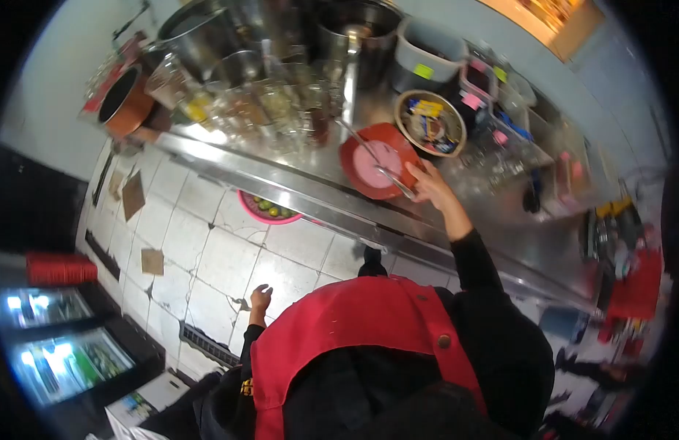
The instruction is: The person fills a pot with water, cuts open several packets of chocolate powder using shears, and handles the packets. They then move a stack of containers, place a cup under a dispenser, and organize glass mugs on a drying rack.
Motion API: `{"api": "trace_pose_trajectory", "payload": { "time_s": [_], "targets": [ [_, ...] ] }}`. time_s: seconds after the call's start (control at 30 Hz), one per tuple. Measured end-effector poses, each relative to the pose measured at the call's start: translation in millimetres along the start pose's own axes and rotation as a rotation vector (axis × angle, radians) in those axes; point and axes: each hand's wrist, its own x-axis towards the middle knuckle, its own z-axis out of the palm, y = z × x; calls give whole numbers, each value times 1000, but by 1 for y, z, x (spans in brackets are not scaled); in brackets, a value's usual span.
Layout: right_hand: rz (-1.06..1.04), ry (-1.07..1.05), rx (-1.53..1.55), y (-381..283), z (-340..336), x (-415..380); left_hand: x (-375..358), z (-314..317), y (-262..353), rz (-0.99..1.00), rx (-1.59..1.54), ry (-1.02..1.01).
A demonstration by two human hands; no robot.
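My right hand point(431, 183) reaches out to the steel counter point(281, 180) and grips the handle of a long metal utensil point(387, 176). The utensil lies across a red bowl point(354, 172) with pink contents, and the hand rests at the bowl's right rim. My left hand point(260, 297) hangs low beside my red apron point(354, 323), over the tiled floor. It holds nothing and its fingers are loosely bent.
Large steel pots point(200, 33), glass jars point(273, 103), an orange pot point(127, 103) and a bowl of packets point(430, 123) crowd the counter. A pink basket of green fruit point(270, 209) sits under its edge. A lit drinks cooler point(61, 359) and stacked red cups point(61, 269) stand left.
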Motion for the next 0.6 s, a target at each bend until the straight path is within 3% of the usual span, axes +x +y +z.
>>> {"api": "trace_pose_trajectory", "payload": {
  "time_s": [0.07,0.13,0.2,0.27,0.3,0.37,0.4,0.43,0.57,0.6],
  "targets": [
    [-78,347,-391,-18,11,-13,-13,3,4,6,-20,6],
    [-1002,765,-866,23,-9,38,-27,0,4,-22,-73,62],
    [-787,625,-569,-2,12,20,-36,-2,-10,-40,-72,58],
    [-733,532,-515,-35,50,-6,-40,-1,-37,-62,-132,131],
    [-761,491,-516,-38,69,-1,-44,-4,-50,-52,-146,163],
    [-1051,371,-517,-42,105,6,-55,-9,-77,-103,-185,202],
    [-1107,264,-378,-59,144,-17,-60,-13,-91,-133,-196,213],
    [-872,136,-430,-59,165,-26,-66,-16,-106,-145,-211,231],
    [-1063,-255,-487,-50,271,-59,-96,-29,-167,-258,-277,282],
    [-1071,-268,-484,-46,294,-63,-101,-31,-182,-325,-294,272]
  ]
}}
